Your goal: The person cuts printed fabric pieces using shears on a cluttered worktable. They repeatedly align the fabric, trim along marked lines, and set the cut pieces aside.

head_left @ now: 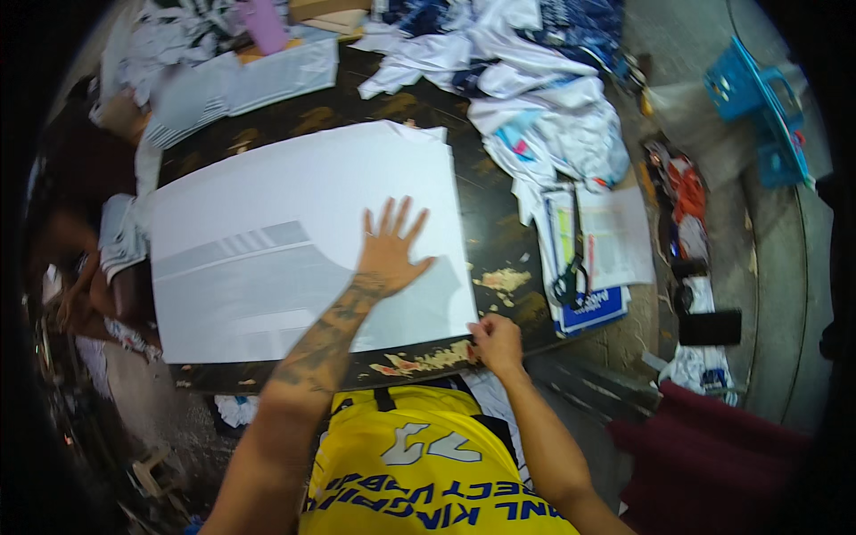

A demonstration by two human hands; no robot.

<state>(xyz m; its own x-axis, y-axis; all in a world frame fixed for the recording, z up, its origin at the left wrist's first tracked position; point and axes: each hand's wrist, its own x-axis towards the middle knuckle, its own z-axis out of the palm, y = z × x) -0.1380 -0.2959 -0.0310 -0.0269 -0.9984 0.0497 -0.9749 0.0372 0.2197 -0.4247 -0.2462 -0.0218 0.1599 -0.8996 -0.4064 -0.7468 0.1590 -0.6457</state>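
A stack of large white sheets (pixel 267 178) lies on the dark table, the top one printed with grey shapes and pale stripes. My left hand (pixel 392 250) rests palm down on it, fingers spread. At the sheets' near right corner, my right hand (pixel 497 343) has its fingers closed in a pinch on the edge. How many layers it grips is hidden. The far right corner of the stack shows slightly uneven edges.
White and blue cloth (pixel 553 125) is heaped at the far right. Black-handled scissors (pixel 571 283) lie on papers by the right table edge. Folded striped pieces (pixel 285 78) and a pink tumbler (pixel 261 27) stand at the back left. A blue plastic basket (pixel 744 85) is off to the right.
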